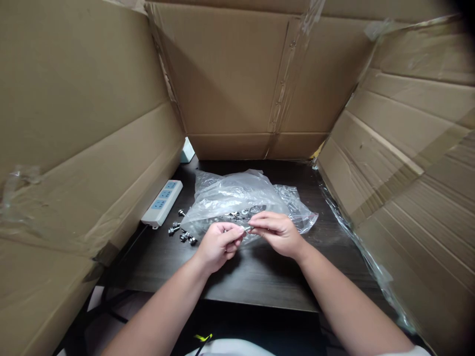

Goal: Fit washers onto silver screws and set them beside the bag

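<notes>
My left hand [219, 244] and my right hand [276, 231] meet over the middle of a dark wooden table [260, 277]. Both are closed in a pinch on one small metal bolt [247, 229] held between their fingertips. Just behind the hands lies a crumpled clear plastic bag [237, 195] with small metal washers and nuts showing through it. Several assembled bolts [181, 232] lie loose on the table to the left of my left hand.
A white power strip [162, 202] with blue sockets lies at the left edge of the table. Tall cardboard sheets [74, 148] wall the table on the left, back and right. A small pale box [187, 151] stands in the back left corner.
</notes>
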Available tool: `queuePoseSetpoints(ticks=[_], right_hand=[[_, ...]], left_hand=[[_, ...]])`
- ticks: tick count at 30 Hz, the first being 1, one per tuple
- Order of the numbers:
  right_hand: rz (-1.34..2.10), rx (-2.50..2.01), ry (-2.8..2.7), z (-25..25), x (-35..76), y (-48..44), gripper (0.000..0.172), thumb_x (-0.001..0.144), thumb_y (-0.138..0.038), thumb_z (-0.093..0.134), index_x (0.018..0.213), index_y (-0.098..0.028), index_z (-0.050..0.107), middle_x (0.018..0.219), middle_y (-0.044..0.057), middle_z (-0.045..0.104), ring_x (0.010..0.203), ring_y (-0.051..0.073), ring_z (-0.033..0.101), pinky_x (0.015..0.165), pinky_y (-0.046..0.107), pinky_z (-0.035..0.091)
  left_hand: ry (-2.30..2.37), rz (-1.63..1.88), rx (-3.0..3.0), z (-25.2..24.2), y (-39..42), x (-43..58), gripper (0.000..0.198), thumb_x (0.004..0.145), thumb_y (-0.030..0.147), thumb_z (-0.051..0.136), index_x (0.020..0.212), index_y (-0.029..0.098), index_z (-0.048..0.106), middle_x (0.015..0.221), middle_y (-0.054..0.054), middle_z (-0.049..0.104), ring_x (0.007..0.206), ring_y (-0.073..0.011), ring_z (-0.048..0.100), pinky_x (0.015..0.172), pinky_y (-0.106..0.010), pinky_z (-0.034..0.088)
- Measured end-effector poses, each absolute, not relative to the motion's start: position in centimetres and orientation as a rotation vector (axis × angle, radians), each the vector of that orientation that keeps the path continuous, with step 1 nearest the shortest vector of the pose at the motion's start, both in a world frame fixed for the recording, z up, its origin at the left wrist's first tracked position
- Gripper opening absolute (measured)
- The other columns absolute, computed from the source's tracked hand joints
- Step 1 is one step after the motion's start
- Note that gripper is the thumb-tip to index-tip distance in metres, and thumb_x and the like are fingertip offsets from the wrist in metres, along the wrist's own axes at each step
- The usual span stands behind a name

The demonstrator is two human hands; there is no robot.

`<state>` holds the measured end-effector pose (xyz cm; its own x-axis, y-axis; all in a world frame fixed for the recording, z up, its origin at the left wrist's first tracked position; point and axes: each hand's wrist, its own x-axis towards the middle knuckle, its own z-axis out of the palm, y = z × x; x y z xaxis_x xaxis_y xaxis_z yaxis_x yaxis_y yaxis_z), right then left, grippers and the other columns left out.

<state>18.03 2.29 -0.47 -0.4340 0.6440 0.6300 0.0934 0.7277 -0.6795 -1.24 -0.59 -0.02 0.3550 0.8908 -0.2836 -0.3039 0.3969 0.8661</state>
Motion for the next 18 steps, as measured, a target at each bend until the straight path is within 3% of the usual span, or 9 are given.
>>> queuePoseSetpoints(ticks=[4,6,10,18], right_hand=[[0.681,-0.586,-1.967,-0.5,18.0,2.2,0.016,0.085,-0.019,0.063,0.098,-0.019,0.071,0.091,0.008,0.068,0.081,0.016,0.065,0.072,0.03,0.056],[0.73,-0.627,-1.954,-0.6,17.9,2.0,0.016,0.087,-0.021,0.06,0.098,-0.019,0.071,0.091,0.008,0.067,0.077,0.016,0.066,0.069,0.03,0.057],[0.865,-0.708,-1.865,-0.9,17.4,1.6,0.016,0.089,-0.025,0.056,0.096,-0.019,0.07,0.084,0.007,0.067,0.07,0.017,0.067,0.067,0.033,0.058],[0.967,-0.791,-1.858,-0.5,17.3,1.5,0.02,0.092,-0.03,0.052,0.087,-0.019,0.067,0.064,0.002,0.065,0.06,0.016,0.064,0.068,0.032,0.053]], left_hand=[[0.909,0.919,0.868,-0.1,-0.7,-1.2,0.03,0.072,0.037,0.071,0.062,0.013,0.057,0.049,0.005,0.043,0.037,-0.0013,0.023,0.034,-0.015,0.013],[0.993,1.001,1.05,-0.2,-0.9,-1.0,0.029,0.076,0.039,0.067,0.063,0.013,0.061,0.047,0.005,0.041,0.037,-0.0028,0.026,0.035,-0.017,0.019],[1.161,1.271,1.642,-0.2,-1.4,-0.6,0.019,0.081,0.029,0.062,0.07,0.015,0.068,0.058,-0.001,0.056,0.054,-0.0107,0.05,0.053,-0.023,0.041],[1.109,1.405,2.185,-1.1,-1.3,-1.1,0.018,0.085,0.017,0.055,0.095,0.017,0.069,0.078,-0.008,0.067,0.068,-0.0154,0.059,0.065,-0.027,0.047]])
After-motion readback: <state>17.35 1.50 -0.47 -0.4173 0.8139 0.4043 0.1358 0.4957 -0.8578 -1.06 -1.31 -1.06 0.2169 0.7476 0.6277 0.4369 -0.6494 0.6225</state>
